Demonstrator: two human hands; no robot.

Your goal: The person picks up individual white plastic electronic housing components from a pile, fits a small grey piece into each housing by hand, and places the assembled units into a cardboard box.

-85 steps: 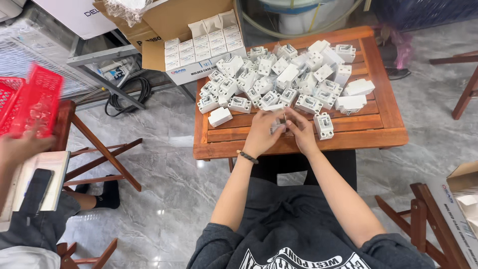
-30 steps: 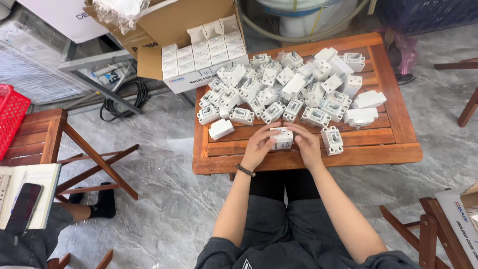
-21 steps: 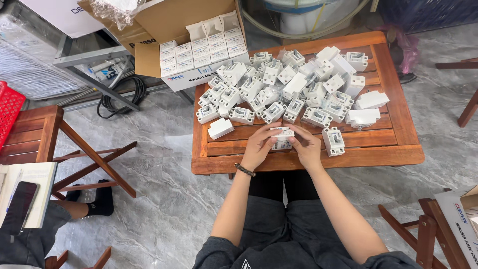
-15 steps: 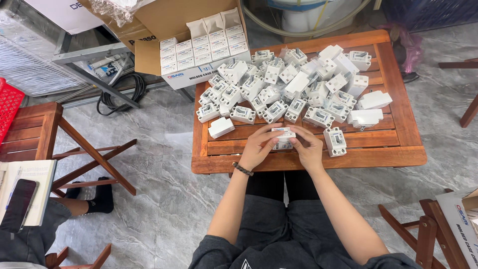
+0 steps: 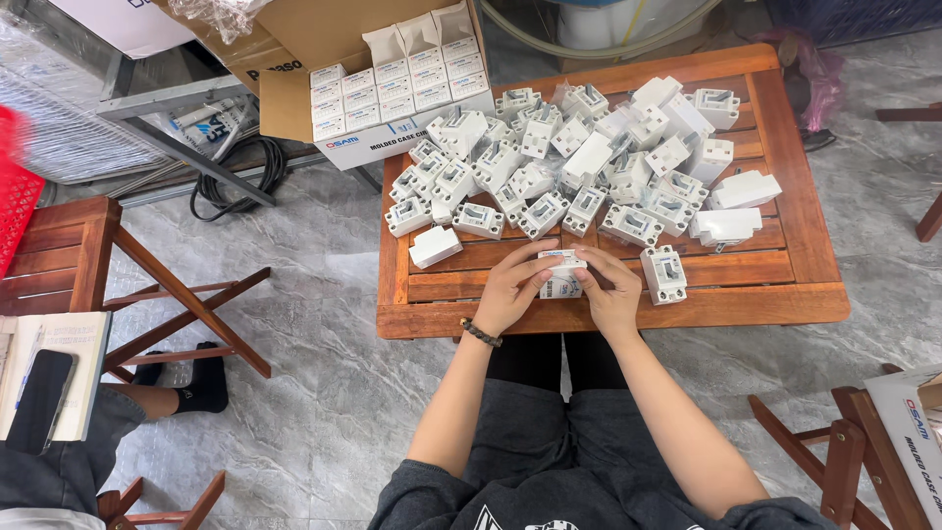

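A small white box (image 5: 561,275) is held between both hands at the near edge of the wooden table (image 5: 608,309): the left hand (image 5: 510,288) is wrapped around its left side with fingers curled narrow, and the right hand (image 5: 613,290) is pressed against its right side with fingertips closed on the top flap. Compared with 2.8 s ago, when a small part was being pinched between the fingertips, the box is now seen squared up and gripped from both sides, and over the last 1 s the hands have barely shifted; the closing of the box is judged to be nearly done. Beyond the fingertips a loose heap of white switch units (image 5: 579,167) is spread, roughly 30 by count, though overlap makes an exact figure impossible. Just right of the right hand 1 unit (image 5: 664,273) is set apart, and left of the left hand 1 plain white block (image 5: 435,246) lies alone. Farther off, past the heap, 1 open carton (image 5: 392,93) is packed with about 20 small boxes in rows. At the far left 1 phone (image 5: 39,400) rests on another person's lap.
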